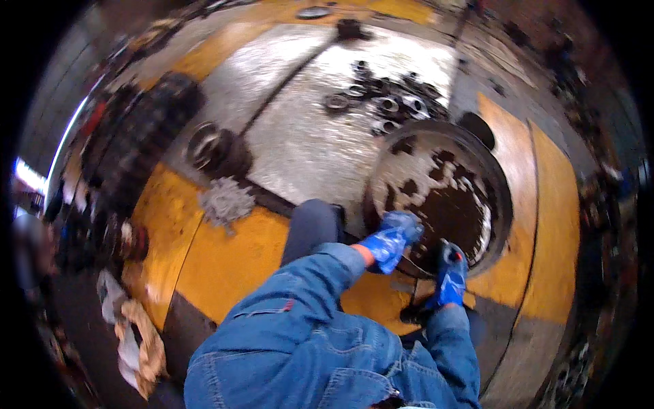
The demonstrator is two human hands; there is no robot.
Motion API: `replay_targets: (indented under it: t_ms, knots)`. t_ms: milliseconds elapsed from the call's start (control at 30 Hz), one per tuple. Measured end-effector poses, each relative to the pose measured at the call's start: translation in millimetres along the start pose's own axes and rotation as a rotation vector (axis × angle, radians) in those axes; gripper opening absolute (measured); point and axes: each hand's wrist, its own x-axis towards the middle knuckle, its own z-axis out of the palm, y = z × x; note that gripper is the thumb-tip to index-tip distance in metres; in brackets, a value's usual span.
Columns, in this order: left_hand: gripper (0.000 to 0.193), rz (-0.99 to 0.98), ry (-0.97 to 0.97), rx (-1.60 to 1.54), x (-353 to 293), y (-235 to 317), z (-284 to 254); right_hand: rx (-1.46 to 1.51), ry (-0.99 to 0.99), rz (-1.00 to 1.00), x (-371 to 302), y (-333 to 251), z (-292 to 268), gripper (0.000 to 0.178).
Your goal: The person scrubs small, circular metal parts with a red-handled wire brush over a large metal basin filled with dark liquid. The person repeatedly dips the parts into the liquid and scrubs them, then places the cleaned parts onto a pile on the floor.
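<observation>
A wide round metal pan (505, 204) lies in front of me, with dark liquid and patches of grime over its bottom. My left hand (394, 240), in a blue glove, is over the pan's near left edge. Its fingers look curled, and whatever they hold is hidden by blur. My right hand (450, 278), gloved the same way, is at the near rim. Its fingers are closed around a small dark piece with a spot of red, too small to name.
Several greasy metal rings and fittings (388, 105) lie on a shiny metal sheet (293, 123) beyond the pan. A grey shredded rag (226, 202) and a dark cylindrical part (221, 150) are to the left. Farther left are a large ribbed dark object (146, 140) and crumpled cloths (138, 347).
</observation>
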Motion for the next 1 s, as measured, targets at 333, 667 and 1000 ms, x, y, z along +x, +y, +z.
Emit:
replay_targets:
  t_ms: [333,667,1000]
  knots:
    - [0.017,0.001,0.092,0.074,13,-7,48,-0.111,-0.088,-0.046,16,33,-16,0.027]
    - [0.013,0.063,0.03,0.365,6,-22,38,0.255,-0.225,0.306,-3,-68,-33,0.054]
    - [0.061,0.037,-0.039,0.311,2,14,-7,-0.474,-0.021,0.056,47,-34,-34,0.037]
